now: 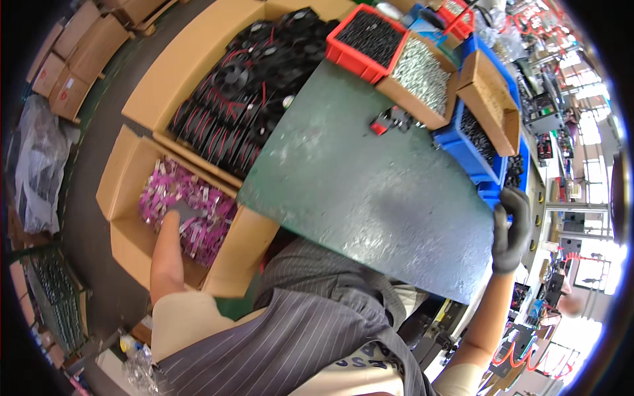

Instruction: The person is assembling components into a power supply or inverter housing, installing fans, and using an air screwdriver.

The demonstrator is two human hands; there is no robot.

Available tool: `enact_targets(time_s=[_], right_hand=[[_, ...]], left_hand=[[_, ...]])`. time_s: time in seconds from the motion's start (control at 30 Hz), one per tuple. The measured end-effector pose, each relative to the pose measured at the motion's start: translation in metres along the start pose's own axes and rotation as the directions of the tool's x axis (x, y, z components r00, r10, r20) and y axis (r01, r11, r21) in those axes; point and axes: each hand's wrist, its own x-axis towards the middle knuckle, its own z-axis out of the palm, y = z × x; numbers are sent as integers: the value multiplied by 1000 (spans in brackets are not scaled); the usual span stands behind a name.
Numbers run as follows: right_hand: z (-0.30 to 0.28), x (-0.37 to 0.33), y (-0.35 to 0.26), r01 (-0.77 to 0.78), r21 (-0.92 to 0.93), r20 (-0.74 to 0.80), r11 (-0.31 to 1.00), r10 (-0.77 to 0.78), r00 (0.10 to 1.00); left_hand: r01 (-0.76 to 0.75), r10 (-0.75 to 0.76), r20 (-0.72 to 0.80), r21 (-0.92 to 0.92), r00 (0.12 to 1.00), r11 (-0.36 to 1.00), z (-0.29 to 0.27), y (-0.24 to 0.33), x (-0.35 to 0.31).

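My left hand (188, 211), in a dark grey glove, reaches down into a cardboard box (125, 191). It touches the heap of small purple-and-silver strips (198, 228) in there; its fingers are too unclear to read. Over at the table's right edge, my right hand (512, 232) wears a grey glove too. Its fingers are curved and apart from the thumb, with nothing seen between them. The closest thing to it is a blue bin (470, 158) of black screws, just beyond. A small red-and-black tool or fixture (391, 121) lies on the green tabletop (350, 171).
A big carton (165, 86) of black fans with red wires stands beyond the strip box. Along the table's far side sit a red bin (337, 49) of dark screws, a carton (429, 117) of silver screws and a tilted cardboard tray (485, 99). Stacked cartons (86, 53) stand far left.
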Motion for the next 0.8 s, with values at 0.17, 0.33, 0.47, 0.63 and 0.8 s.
enact_targets(time_s=[0.17,0.33,0.47,0.63,0.8], right_hand=[[26,97,11,79,26,54,997,-81,995],[62,196,56,171,-207,27,963,-169,985],[88,253,89,154,-361,60,920,-141,988],[126,304,116,-12,-462,129,887,80,988],[152,335,135,-122,-246,140,962,160,977]], left_hand=[[62,-48,-62,249,997,966,-5,13,-23],[86,-76,-174,53,982,995,-3,32,-43],[185,-178,-168,26,970,982,-13,34,-64],[109,-123,-400,-59,908,992,-12,25,-90],[214,-221,-316,-55,923,975,-16,28,-87]])
